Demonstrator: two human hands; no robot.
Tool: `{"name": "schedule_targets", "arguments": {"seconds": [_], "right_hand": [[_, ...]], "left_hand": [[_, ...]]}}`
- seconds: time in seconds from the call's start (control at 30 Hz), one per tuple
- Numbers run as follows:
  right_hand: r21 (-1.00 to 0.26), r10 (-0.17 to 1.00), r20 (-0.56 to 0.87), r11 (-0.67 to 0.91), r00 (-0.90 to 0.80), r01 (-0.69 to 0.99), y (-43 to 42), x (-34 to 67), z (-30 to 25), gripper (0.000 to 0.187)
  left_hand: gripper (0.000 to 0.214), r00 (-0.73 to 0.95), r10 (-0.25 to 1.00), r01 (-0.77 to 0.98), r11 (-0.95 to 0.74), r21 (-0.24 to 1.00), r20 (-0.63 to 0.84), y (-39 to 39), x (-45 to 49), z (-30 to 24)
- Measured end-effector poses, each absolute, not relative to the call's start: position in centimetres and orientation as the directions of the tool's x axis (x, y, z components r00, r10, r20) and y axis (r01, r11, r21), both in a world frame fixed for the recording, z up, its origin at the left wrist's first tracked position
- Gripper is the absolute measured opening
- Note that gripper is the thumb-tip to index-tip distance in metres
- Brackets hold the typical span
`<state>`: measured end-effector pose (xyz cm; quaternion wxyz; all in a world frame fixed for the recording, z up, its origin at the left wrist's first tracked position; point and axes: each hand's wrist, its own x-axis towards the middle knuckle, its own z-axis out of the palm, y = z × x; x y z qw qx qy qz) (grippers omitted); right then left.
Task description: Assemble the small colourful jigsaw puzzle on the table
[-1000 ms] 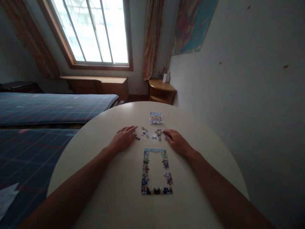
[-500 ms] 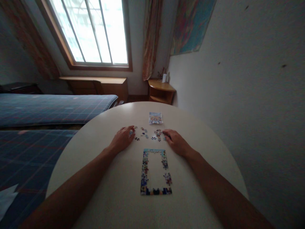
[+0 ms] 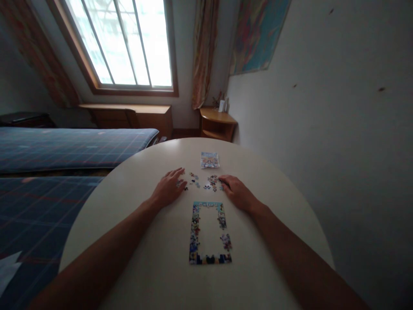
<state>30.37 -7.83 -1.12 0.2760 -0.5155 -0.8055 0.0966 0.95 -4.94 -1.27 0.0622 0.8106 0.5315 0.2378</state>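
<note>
My left hand (image 3: 170,187) lies over the left edge of the loose jigsaw pieces (image 3: 194,177), palm down with fingers and thumb apart. A few pieces show between and beside its fingers. My right hand (image 3: 238,192) rests at the right side of another cluster of loose pieces (image 3: 213,181). Its fingers are curled with the thumb close to them, and whatever lies between them is too small to make out. Nearer to me is a partly joined puzzle border (image 3: 195,228), a tall rectangle with a hollow middle and a gap in its right side.
A small printed picture sheet (image 3: 209,160) lies beyond the pieces on the round white table (image 3: 145,258). The wall (image 3: 322,142) stands to the right. Beds with plaid covers (image 3: 38,215) are at the left, and a corner shelf (image 3: 218,116) is behind the table.
My left hand has spread its fingers and shifted slightly over the pieces at the left. The right hand has barely moved; the puzzle border looks unchanged.
</note>
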Motion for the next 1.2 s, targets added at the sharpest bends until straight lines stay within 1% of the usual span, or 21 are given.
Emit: {"name": "schedule_targets", "arguments": {"seconds": [0.07, 0.13, 0.27, 0.37, 0.47, 0.53, 0.6, 0.7, 0.77, 0.87, 1.0, 1.07, 1.13, 1.2], "right_hand": [[-0.445, 0.880, 0.346, 0.460, -0.326, 0.768, -7.8, 30.3, -1.1, 0.036], [-0.453, 0.872, 0.346, 0.478, -0.345, 0.753, -7.8, 30.2, -1.1, 0.037], [-0.495, 0.858, 0.335, 0.513, -0.390, 0.702, -7.9, 30.0, -0.9, 0.037], [-0.520, 0.862, 0.331, 0.507, -0.385, 0.687, -7.9, 29.8, -0.8, 0.037], [-0.515, 0.862, 0.338, 0.504, -0.377, 0.693, -7.8, 29.8, -0.8, 0.039], [-0.499, 0.852, 0.342, 0.521, -0.396, 0.692, -7.7, 29.9, -0.8, 0.039], [-0.479, 0.836, 0.342, 0.547, -0.428, 0.686, -7.7, 29.9, -0.8, 0.037], [-0.451, 0.828, 0.339, 0.559, -0.446, 0.695, -7.7, 29.9, -0.8, 0.036], [-0.438, 0.835, 0.340, 0.548, -0.433, 0.713, -7.6, 29.9, -0.9, 0.037], [-0.403, 0.834, 0.319, 0.550, -0.451, 0.732, -7.4, 29.9, -1.1, 0.042], [-0.346, 0.828, 0.229, 0.560, -0.511, 0.753, -6.9, 29.9, -1.3, 0.047], [-0.352, 0.810, 0.228, 0.586, -0.541, 0.729, -6.8, 29.8, -1.3, 0.047], [-0.377, 0.791, 0.257, 0.612, -0.556, 0.696, -6.8, 29.8, -1.2, 0.044], [-0.408, 0.794, 0.301, 0.607, -0.527, 0.682, -6.9, 30.0, -1.0, 0.041]], "left_hand": [[0.059, 0.370, 0.888, 0.835, -0.447, 0.321, 0.273, -5.0, 1.1, -1.4], [0.060, 0.424, 0.878, 0.826, -0.475, 0.303, 0.221, -5.1, 1.2, -1.4], [0.058, 0.509, 0.835, 0.781, -0.551, 0.295, 0.210, -5.5, 1.4, -1.2], [0.056, 0.557, 0.801, 0.756, -0.598, 0.265, 0.219, -5.6, 1.4, -1.1], [0.054, 0.632, 0.753, 0.720, -0.658, 0.220, 0.185, -5.6, 1.4, -1.1], [0.051, 0.669, 0.725, 0.698, -0.688, 0.198, 0.162, -5.6, 1.4, -1.1], [0.047, 0.693, 0.700, 0.676, -0.714, 0.185, 0.169, -5.5, 1.3, -1.1], [0.043, 0.693, 0.689, 0.663, -0.725, 0.187, 0.215, -5.6, 1.4, -1.1], [0.045, 0.679, 0.696, 0.670, -0.717, 0.192, 0.232, -5.6, 1.5, -1.1], [0.053, 0.666, 0.716, 0.691, -0.698, 0.188, 0.208, -5.6, 1.7, -1.0], [0.055, 0.666, 0.730, 0.706, -0.683, 0.188, 0.155, -5.7, 1.8, -0.8], [0.054, 0.677, 0.718, 0.692, -0.696, 0.190, 0.163, -5.7, 1.8, -0.7], [0.051, 0.691, 0.698, 0.670, -0.716, 0.194, 0.189, -5.8, 1.8, -0.6], [0.047, 0.690, 0.687, 0.658, -0.726, 0.200, 0.228, -6.0, 1.8, -0.6]]}}
